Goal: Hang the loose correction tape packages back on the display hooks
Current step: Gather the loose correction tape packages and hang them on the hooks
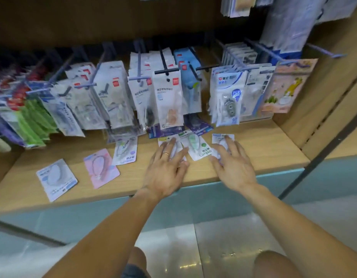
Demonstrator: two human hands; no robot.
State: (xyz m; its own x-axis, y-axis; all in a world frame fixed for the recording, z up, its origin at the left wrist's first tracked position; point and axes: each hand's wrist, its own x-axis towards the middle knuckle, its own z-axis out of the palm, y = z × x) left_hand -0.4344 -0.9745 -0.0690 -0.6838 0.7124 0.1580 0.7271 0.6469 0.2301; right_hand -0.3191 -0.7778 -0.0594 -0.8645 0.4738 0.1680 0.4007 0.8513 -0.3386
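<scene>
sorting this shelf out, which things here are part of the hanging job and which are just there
Job:
- green pack
- pack under left hand
- pack under right hand
- purple pack
- pink pack
- blue pack
- hooks

Just there:
- hung packs
- shelf
- floor

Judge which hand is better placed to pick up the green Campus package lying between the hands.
Probably the left hand: its fingertips lie right at the green Campus package, touching its near left edge, while the right hand rests flat on the blue package further right.
</scene>
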